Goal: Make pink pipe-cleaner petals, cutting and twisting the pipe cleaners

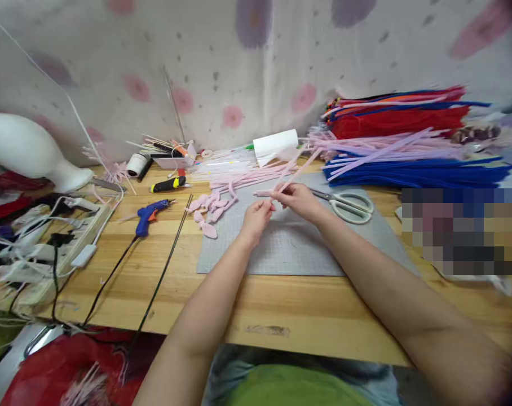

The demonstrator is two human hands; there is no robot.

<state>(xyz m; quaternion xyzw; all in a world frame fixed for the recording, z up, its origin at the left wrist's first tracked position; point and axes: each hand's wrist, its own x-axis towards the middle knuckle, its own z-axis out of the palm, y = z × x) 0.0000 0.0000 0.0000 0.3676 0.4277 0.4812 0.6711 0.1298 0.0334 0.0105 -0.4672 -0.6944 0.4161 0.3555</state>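
Observation:
Both hands meet over the grey cutting mat (290, 248). My left hand (258, 217) is closed, pinching the near end of a pink pipe cleaner (296, 172). My right hand (298, 200) is closed round the same pink pipe cleaner a little further along; the stem slants up and away to the right. Several pink pipe-cleaner pieces bent into small loops (209, 211) lie at the mat's left edge. White-handled scissors (351, 206) rest on the mat just right of my right hand.
Stacks of pink, blue and red pipe cleaners (408, 146) fill the back right. A blue glue gun (148, 214) with its cord, a yellow-black tool (169, 184), a tape roll (136, 164), a white roll (275, 145) and a power strip (70, 237) lie left and behind.

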